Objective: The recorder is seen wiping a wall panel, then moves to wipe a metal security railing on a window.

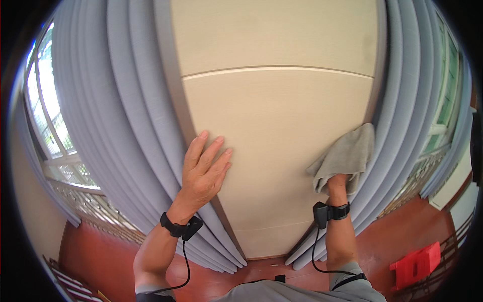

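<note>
Left hand (203,171) spreads over beige panel (279,131); grey cloth (347,153) drapes right hand (337,180).

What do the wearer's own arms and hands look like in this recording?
The left hand shows no glove; the right hand is mostly hidden. Each wrist wears a black strap with a boxy black module. A thin black cable runs from each module toward the elbow. The forearms are uncovered below short grey sleeves, with a dark band near the right sleeve's edge.
</note>
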`<state>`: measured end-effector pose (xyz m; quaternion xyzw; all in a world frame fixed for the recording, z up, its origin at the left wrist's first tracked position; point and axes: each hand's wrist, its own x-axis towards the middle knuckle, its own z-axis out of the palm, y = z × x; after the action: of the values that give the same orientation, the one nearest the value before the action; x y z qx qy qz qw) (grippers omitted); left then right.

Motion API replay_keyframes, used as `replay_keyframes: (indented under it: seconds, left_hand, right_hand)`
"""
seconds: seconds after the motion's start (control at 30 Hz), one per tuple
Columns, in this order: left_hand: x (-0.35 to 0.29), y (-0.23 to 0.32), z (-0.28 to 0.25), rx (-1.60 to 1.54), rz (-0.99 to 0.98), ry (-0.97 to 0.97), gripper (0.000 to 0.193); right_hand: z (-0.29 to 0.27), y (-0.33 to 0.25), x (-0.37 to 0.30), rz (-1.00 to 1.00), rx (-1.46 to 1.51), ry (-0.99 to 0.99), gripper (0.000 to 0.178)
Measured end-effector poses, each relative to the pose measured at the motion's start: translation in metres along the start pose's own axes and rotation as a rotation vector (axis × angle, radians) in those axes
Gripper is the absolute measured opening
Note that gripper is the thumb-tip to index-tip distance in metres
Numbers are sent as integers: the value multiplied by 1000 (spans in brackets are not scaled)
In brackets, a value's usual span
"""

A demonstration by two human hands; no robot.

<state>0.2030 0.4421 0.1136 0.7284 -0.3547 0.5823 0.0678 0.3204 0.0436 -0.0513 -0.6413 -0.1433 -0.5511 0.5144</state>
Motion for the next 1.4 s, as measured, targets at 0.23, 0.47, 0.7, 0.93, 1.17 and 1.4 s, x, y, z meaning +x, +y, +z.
replay_keyframes:
  seconds: [0.23,0.47,0.7,0.93,1.17,1.4]
  left_hand:
    - [-28,-17,-25,26,-149,46,51]
    - [-59,-15,-21,-198,-370,77,61]
    - [-78,0,-30,-382,-547,97,50]
    - [-105,29,-36,-557,-706,-133,38]
    - [-136,46,-26,-508,-823,-227,24]
    - [-160,74,-13,-610,-943,-450,22]
  right_hand:
    - [55,-95,28,-402,-487,-196,71]
    - [133,-195,32,-380,-236,-480,92]
    - [187,-250,18,-327,281,-592,88]
    - [205,-257,-13,-513,330,-634,59]
    - [202,-248,-46,-901,198,-753,31]
    - [181,-209,-93,-888,254,-926,35]
